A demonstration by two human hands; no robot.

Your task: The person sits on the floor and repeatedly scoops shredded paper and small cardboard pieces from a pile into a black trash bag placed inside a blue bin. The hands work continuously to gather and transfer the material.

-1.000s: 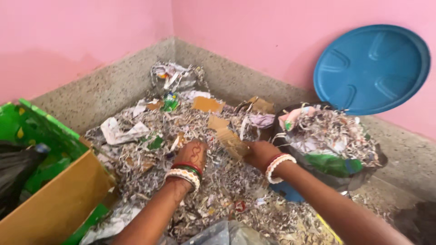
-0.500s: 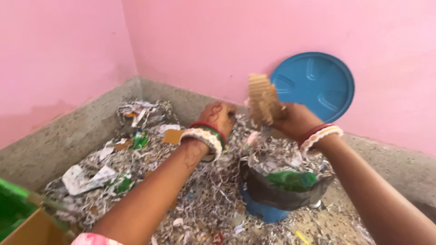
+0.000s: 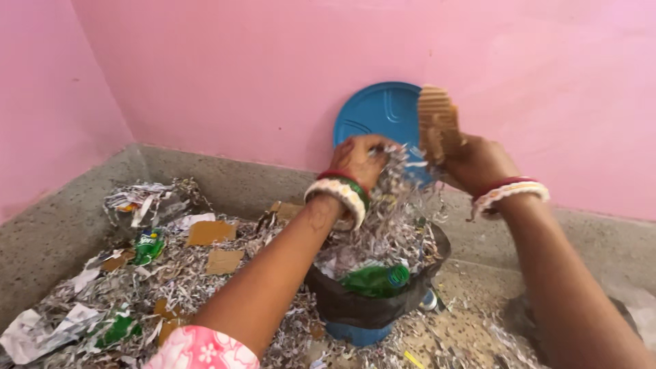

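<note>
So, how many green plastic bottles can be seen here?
1: the green bottle lies on the shredded paper in the black-lined bin, under the left hand. Others may be buried in the shreds.

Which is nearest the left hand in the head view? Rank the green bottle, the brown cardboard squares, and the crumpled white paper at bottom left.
1. Green bottle, just below the left hand, in the bin.
2. Brown cardboard squares, lower left on the shreds.
3. Crumpled white paper, far bottom-left corner.

My left hand (image 3: 361,158) is half buried in the shredded paper (image 3: 400,205) it lifts, so I can't see those fingers. The bin (image 3: 359,333) shows only a blue sliver under its black liner (image 3: 372,307). The blue lid (image 3: 376,116) is partly behind my hands, and my right forearm runs off the bottom edge.
</note>
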